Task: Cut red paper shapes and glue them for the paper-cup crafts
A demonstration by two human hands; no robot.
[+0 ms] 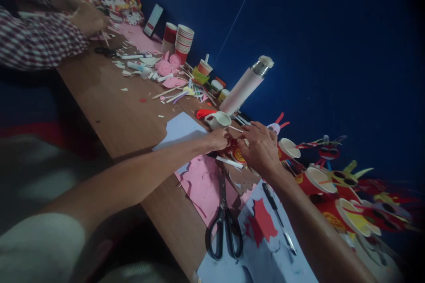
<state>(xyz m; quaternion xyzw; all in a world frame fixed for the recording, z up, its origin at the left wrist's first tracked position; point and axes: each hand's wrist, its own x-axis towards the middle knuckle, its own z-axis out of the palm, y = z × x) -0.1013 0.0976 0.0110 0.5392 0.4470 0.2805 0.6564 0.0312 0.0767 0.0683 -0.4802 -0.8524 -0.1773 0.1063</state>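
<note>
Both hands meet over a red paper cup point(236, 152) lying on its side at the table's point(109, 110) far edge. Left hand point(217, 139) is closed, pinching the cup's near end; right hand point(262, 148) curls over its other end, fingers bent around it. What exactly sits under the fingers is hard to tell, the view is dim there.

Handling, as a judgement: thin paper, very light, crushes easily. Best held by the rim or base with light pinch, not mid-wall.

A white stick point(229, 162) lies just below the hands. One pair of scissors point(224, 223) toward the wearer from the right hand, on pink paper point(202, 185). One white jug point(217, 120) just beyond the left hand, one flask point(245, 85) further out. Finished cup figures point(332, 185) to the right: at least four. One stack of cups point(183, 42) far off left, near another person's hand point(88, 20).
</note>
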